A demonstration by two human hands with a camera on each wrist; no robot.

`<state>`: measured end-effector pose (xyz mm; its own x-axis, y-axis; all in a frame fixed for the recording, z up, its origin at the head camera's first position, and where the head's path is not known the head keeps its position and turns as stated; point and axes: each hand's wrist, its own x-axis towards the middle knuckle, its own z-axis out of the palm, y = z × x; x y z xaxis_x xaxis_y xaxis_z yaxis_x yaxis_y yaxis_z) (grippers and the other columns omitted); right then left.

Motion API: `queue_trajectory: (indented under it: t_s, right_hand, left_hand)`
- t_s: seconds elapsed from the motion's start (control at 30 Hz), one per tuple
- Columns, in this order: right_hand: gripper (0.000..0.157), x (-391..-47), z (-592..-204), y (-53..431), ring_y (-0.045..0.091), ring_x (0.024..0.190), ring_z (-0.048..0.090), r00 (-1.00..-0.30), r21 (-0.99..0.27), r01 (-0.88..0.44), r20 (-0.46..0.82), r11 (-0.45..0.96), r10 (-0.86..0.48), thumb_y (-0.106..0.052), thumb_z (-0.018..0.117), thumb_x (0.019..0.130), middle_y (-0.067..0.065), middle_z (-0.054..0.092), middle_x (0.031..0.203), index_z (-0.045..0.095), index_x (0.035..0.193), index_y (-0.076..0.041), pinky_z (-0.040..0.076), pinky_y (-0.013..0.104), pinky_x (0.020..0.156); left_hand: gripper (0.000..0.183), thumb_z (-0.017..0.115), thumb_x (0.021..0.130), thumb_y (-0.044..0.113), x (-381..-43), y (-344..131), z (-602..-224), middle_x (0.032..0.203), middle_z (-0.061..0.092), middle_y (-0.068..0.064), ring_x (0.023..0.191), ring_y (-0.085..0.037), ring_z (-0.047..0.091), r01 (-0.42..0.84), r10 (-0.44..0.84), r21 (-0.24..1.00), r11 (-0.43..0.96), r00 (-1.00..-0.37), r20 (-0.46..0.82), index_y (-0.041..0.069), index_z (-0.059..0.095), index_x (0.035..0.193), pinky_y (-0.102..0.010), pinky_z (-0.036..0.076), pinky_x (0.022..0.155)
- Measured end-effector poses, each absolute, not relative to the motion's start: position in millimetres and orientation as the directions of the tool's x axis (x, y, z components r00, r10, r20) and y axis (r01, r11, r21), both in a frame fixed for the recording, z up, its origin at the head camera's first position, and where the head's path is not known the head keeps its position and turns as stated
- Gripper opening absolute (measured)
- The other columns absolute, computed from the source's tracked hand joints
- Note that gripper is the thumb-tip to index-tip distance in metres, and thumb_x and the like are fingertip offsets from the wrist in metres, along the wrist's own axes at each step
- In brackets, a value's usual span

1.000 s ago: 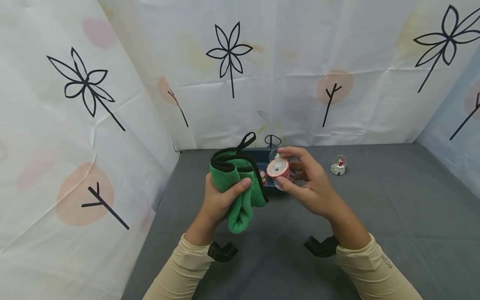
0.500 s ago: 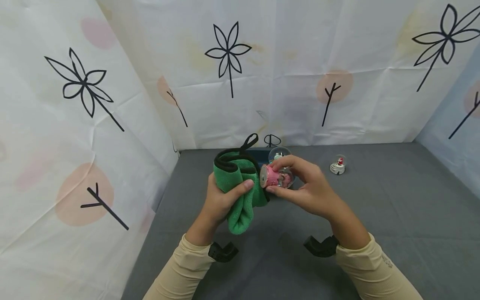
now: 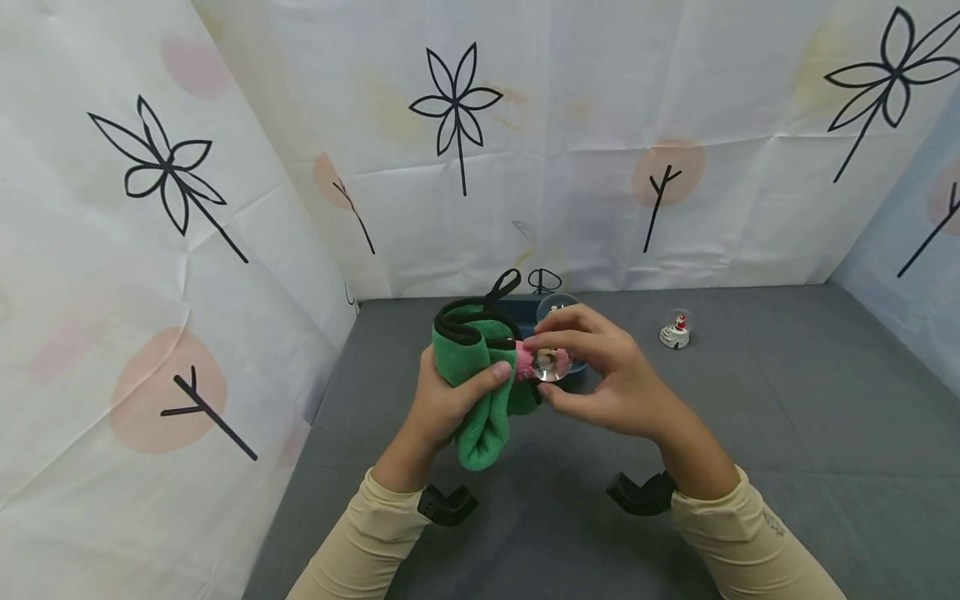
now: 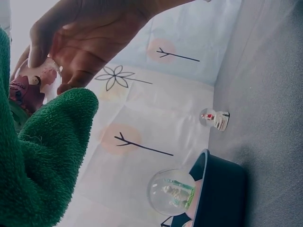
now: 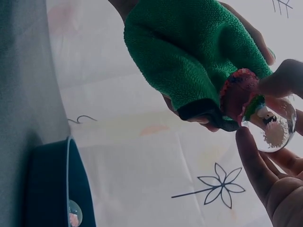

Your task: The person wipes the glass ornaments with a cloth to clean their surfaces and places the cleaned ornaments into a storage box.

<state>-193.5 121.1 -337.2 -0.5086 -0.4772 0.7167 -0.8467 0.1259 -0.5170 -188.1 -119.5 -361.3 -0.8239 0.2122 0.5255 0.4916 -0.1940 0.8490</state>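
A folded green towel (image 3: 467, 358) with black edging and a hanging loop is gripped in my left hand (image 3: 442, 400), thumb across its front. My right hand (image 3: 618, 375) holds a snow globe (image 3: 552, 365) by its clear dome, fingertips and thumb on either side. The globe lies tilted sideways, its pink base (image 3: 524, 362) against the towel. In the right wrist view, a small figure shows inside the dome (image 5: 274, 127), and the towel (image 5: 189, 52) meets the base's underside. The left wrist view shows the towel (image 4: 52, 151) covering part of the base.
Behind the hands stands a dark blue bin (image 4: 225, 189), holding another snow globe (image 4: 173, 191) with a pale figure. A small white-based snow globe (image 3: 677, 330) with a red figure stands to the right on the grey tablecloth (image 3: 787, 400). Patterned fabric (image 3: 570, 192) hangs behind.
The snow globe has turned from base toward me to base facing left, and moved left against the towel. My right fingers have shifted onto its dome. The left hand has moved slightly right.
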Motion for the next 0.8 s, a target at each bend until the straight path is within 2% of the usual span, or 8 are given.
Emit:
queue_trajectory:
  t_s: [0.13, 0.23, 0.43, 0.57, 0.7, 0.8]
  right_hand:
    - [0.046, -191.9, -336.8, 120.9, 0.014, 0.099, 0.059, -0.508, -0.52, -0.845, 0.704, 0.126, -0.497, 0.007, 0.079, 0.082, 0.01, 0.06, 0.125, 0.076, 0.125, -0.008, 0.055, 0.023, 0.074]
    - [0.047, -191.2, -337.3, 119.8, 0.013, 0.098, 0.06, -0.517, -0.534, -0.837, 0.697, 0.121, -0.497, 0.008, 0.081, 0.082, 0.011, 0.059, 0.123, 0.076, 0.126, -0.005, 0.059, 0.021, 0.077]
    - [0.056, -191.8, -338.5, 118.1, 0.016, 0.104, 0.07, -0.551, -0.569, -0.815, 0.705, 0.106, -0.447, 0.011, 0.088, 0.076, 0.014, 0.067, 0.122, 0.07, 0.128, 0.001, 0.066, 0.026, 0.084]
    - [0.058, -191.9, -338.5, 118.3, 0.016, 0.101, 0.074, -0.565, -0.569, -0.811, 0.704, 0.135, -0.43, 0.012, 0.09, 0.075, 0.015, 0.073, 0.12, 0.068, 0.127, 0.0, 0.066, 0.027, 0.082]
    - [0.05, -191.4, -338.3, 118.3, 0.012, 0.091, 0.075, -0.615, -0.593, -0.781, 0.678, 0.194, -0.403, 0.008, 0.086, 0.082, 0.011, 0.077, 0.109, 0.068, 0.127, -0.005, 0.065, 0.026, 0.072]
    - [0.041, -191.3, -339.1, 118.7, 0.01, 0.09, 0.075, -0.657, -0.615, -0.75, 0.648, 0.243, -0.385, 0.0, 0.083, 0.089, 0.007, 0.078, 0.104, 0.069, 0.126, -0.009, 0.064, 0.026, 0.069]
  left_hand:
    - [0.051, 0.085, 0.092, 0.023, -188.3, -119.4, -362.2, 0.107, 0.075, -0.001, 0.093, -0.014, 0.074, 0.485, 0.226, 0.852, -0.197, -0.823, 0.52, -0.007, 0.063, 0.126, -0.032, 0.066, 0.084]
    - [0.047, 0.084, 0.092, 0.019, -188.1, -119.1, -362.2, 0.105, 0.075, 0.0, 0.091, -0.014, 0.075, 0.487, 0.24, 0.851, -0.197, -0.817, 0.524, -0.007, 0.063, 0.126, -0.033, 0.067, 0.082]
    - [0.038, 0.081, 0.093, 0.007, -189.0, -119.4, -361.3, 0.104, 0.075, 0.0, 0.091, -0.015, 0.075, 0.522, 0.227, 0.834, -0.178, -0.803, 0.551, -0.006, 0.065, 0.124, -0.037, 0.068, 0.081]
    - [0.036, 0.08, 0.092, 0.005, -189.8, -119.8, -361.5, 0.101, 0.076, 0.001, 0.089, -0.015, 0.075, 0.525, 0.209, 0.831, -0.182, -0.806, 0.555, -0.006, 0.065, 0.123, -0.038, 0.068, 0.08]
    - [0.036, 0.082, 0.091, 0.005, -189.9, -119.8, -361.5, 0.1, 0.076, 0.0, 0.088, -0.015, 0.075, 0.531, 0.197, 0.826, -0.188, -0.804, 0.561, -0.006, 0.066, 0.122, -0.037, 0.067, 0.08]
    - [0.037, 0.083, 0.09, 0.003, -190.0, -119.6, -361.4, 0.103, 0.076, 0.0, 0.089, -0.015, 0.076, 0.542, 0.196, 0.818, -0.19, -0.796, 0.573, -0.005, 0.066, 0.121, -0.036, 0.067, 0.081]
